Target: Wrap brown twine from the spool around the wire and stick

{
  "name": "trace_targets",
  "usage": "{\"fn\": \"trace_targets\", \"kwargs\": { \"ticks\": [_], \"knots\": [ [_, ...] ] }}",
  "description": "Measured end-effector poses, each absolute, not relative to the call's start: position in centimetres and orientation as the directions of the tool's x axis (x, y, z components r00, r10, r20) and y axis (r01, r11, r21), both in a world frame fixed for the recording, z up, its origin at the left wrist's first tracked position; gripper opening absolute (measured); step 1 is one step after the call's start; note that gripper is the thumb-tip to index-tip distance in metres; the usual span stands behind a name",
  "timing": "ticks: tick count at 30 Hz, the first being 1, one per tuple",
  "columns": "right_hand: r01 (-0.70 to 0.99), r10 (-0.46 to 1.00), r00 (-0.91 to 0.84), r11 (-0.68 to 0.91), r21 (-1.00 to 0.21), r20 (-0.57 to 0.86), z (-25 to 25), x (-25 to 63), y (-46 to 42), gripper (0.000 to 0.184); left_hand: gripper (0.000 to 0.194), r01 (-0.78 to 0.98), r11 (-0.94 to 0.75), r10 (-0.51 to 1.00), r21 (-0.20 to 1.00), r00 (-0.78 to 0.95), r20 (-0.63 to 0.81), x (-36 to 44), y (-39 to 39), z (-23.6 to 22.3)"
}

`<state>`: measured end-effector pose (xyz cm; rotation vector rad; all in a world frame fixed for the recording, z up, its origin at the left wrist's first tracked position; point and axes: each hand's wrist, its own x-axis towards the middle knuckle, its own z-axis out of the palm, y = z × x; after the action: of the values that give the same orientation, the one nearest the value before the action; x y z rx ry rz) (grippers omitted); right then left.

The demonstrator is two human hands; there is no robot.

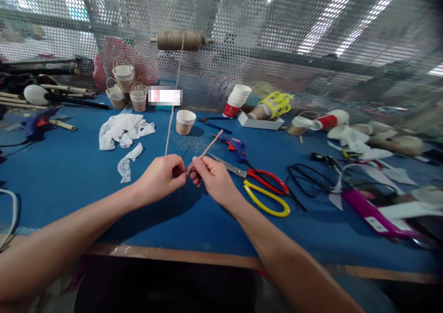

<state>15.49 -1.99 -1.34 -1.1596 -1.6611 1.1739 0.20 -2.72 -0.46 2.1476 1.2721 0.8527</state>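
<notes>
Both hands meet in front of me over the blue table, fingers pinched on jute twine (pixel 171 115). The strand runs down from a spool (pixel 180 41) on the mesh wall to my left hand (pixel 164 177), which is closed on it. My right hand (pixel 211 177) is closed on a twisted end of the twine (pixel 212 142) that sticks up and to the right. Just beyond stands a small twine-wrapped cup (pixel 185 123) with a white rim. Scissors (pixel 258 179) with red and yellow handles lie beside my right hand, and a blue glue gun (pixel 236 148) is behind them.
White lace pieces (pixel 121 131) lie at left, near finished little baskets (pixel 124 78). Pliers (pixel 214 123), stacked paper cups (pixel 238 98) and a white box (pixel 259 121) stand at the back. Black cables (pixel 308 179) and a purple power strip (pixel 375 214) spread at right. Another glue gun (pixel 36 124) lies far left.
</notes>
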Motion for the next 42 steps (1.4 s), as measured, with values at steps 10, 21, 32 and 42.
{"fn": "trace_targets", "kwargs": {
  "ticks": [10, 21, 32, 42],
  "knots": [
    [0.264, 0.949, -0.275, 0.229, -0.937, 0.155, -0.2, 16.0, -1.8, 0.024, 0.012, 0.480, -0.351, 0.891, 0.804, 0.436, 0.128, -0.1, -2.5, -0.5],
    [0.345, 0.951, -0.258, 0.254, -0.904, 0.169, -0.4, 16.3, -1.8, 0.022, 0.011, 0.570, -0.496, 0.836, 0.655, 0.518, 0.183, -0.7, -2.2, 0.0],
    [0.429, 0.950, -0.207, 0.301, -0.852, 0.232, -0.6, 15.9, -2.0, 0.027, 0.011, 0.567, -0.415, 0.869, 0.711, 0.480, 0.124, -0.1, -2.8, -0.1],
    [0.228, 0.911, -0.390, 0.239, -0.944, 0.136, -0.7, 16.1, -2.0, 0.024, 0.017, 0.447, -0.288, 0.864, 0.847, 0.502, 0.029, -0.4, -2.4, -0.3]
  ]
}}
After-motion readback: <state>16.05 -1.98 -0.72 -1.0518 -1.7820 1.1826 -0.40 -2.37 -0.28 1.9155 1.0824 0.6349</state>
